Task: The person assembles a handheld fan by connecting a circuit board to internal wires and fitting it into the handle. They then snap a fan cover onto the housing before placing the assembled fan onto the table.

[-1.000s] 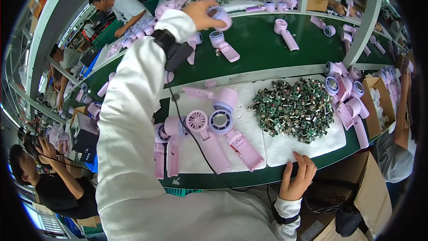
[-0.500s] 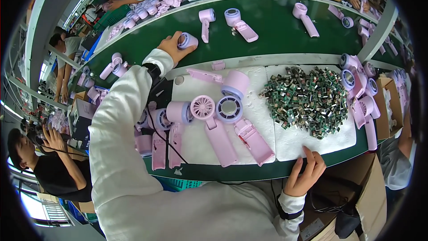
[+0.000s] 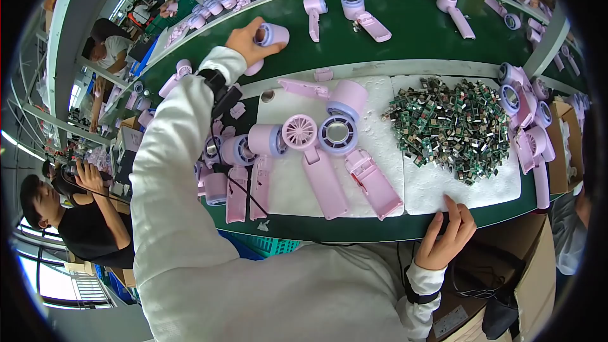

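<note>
My left hand reaches far out over the green conveyor belt. Its fingers are wrapped round the head of a pink handheld fan with a lavender ring; part of its handle shows below my palm. At the near table edge, my right hand rests by the white foam sheet, fingers apart and holding nothing. On the foam in front of me lie several handheld fans, among them one with a pink slotted grille and one with an opened handle. Beyond my right hand is a heap of small green circuit boards.
Three fans, one of them a fan with a straight handle, lie spaced along the belt. More fans are piled at the right beside a cardboard box. A black cable crosses the parts at left. Other people work across the belt and at left.
The whole view has shifted, moving the table up and right in it. My left hand, still round the fan, has moved slightly left along the belt. My right hand stays at the edge.
</note>
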Tool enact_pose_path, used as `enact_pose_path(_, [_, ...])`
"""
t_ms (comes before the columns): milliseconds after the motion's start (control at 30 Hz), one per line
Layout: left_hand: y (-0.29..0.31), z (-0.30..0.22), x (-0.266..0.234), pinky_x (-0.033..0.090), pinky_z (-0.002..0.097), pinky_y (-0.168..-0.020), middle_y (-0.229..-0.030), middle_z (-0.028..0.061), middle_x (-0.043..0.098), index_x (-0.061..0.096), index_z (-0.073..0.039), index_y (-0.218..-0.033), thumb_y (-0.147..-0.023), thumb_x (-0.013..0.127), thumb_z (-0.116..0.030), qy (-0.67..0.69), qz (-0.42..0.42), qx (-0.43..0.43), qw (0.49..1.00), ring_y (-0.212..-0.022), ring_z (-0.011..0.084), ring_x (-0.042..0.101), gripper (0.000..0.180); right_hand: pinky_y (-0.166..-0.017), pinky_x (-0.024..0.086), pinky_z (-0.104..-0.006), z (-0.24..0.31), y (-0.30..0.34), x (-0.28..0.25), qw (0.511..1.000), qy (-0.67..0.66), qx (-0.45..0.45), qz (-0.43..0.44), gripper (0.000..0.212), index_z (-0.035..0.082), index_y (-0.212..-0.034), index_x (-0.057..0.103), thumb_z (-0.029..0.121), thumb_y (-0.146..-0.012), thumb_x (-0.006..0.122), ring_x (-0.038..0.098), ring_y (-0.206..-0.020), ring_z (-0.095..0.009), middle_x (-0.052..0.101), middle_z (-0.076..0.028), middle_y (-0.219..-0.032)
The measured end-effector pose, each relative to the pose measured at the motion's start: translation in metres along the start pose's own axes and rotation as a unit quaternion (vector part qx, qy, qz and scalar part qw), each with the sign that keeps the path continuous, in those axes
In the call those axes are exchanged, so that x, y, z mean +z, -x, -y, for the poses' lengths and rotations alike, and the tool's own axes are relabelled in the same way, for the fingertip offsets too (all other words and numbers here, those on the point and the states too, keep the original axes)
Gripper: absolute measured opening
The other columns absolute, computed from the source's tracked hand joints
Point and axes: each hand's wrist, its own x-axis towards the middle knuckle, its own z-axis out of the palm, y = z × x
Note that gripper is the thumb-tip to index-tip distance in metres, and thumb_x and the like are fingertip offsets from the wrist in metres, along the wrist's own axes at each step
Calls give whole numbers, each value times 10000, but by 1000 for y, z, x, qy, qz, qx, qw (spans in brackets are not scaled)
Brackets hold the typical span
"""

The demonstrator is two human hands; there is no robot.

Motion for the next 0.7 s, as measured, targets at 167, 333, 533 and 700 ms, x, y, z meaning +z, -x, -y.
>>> enact_pose_path(167, [28,19,-94,558,365,-733,-874,150,711,628,-37,-1152,-771,821,-562,-31,-53,-7,998,-756,249,706,677,-945,418,-427,-5,6,0,1000,-6,-8,-6,303,39,-1254,677,143,-993,563,529,-1092,-327,586,-158,-1218])
enact_pose_path(333, [80,30,-153,554,344,-734,-879,142,710,632,-23,-1181,-777,815,-563,-41,-80,-76,993,-767,207,699,699,-950,420,-427,-10,6,2,999,14,-20,-24,313,38,-1268,683,165,-1015,550,539,-1101,-324,591,-159,-1234])
enact_pose_path(533, [139,42,-174,554,354,-729,-850,157,710,640,-15,-1186,-751,799,-617,15,-115,-177,977,-761,218,708,759,-951,423,-422,-13,5,4,999,15,-39,-23,316,41,-1268,688,192,-1031,544,541,-1108,-311,594,-155,-1238])
enact_pose_path(700, [222,44,-162,559,378,-710,-820,193,707,644,9,-1166,-737,793,-622,-121,-82,-243,959,-740,253,720,778,-950,424,-422,-12,6,4,999,23,-40,-26,317,42,-1264,691,206,-1033,548,547,-1107,-307,595,-150,-1237])
